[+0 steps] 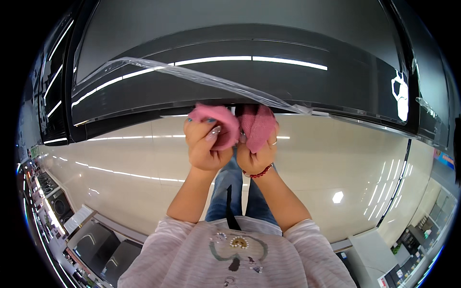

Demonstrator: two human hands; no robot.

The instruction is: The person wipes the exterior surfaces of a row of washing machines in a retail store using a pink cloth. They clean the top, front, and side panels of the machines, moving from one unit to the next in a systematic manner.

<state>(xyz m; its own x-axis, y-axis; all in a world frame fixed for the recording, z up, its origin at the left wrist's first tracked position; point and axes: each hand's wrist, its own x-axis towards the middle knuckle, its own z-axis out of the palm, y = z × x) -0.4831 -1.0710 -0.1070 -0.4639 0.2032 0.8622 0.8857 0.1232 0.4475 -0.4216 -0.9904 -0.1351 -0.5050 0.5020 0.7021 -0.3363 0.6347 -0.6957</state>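
Close together in front of my body, both my hands are closed on a pink cloth point(261, 126). My left hand point(200, 144) grips a curled, looped part of it, fingers wrapped round the edge. A folded part is bunched in my right hand point(259, 154), which has a ring and a red beaded bracelet at the wrist. Whether the two parts are one piece I cannot tell. Just beyond the cloth is the lower edge of a large, glossy dark grey panel point(269, 53). A strip of clear plastic film point(201, 76) hangs slantwise across it.
Light, shiny floor tiles point(326, 163) spread below and around my legs. Dark appliances point(98, 245) stand behind me on the left, with a front-loading washing machine point(58, 205) farther out. A pale counter point(372, 259) is at the lower right. Another dark panel point(432, 96) adjoins at the right.
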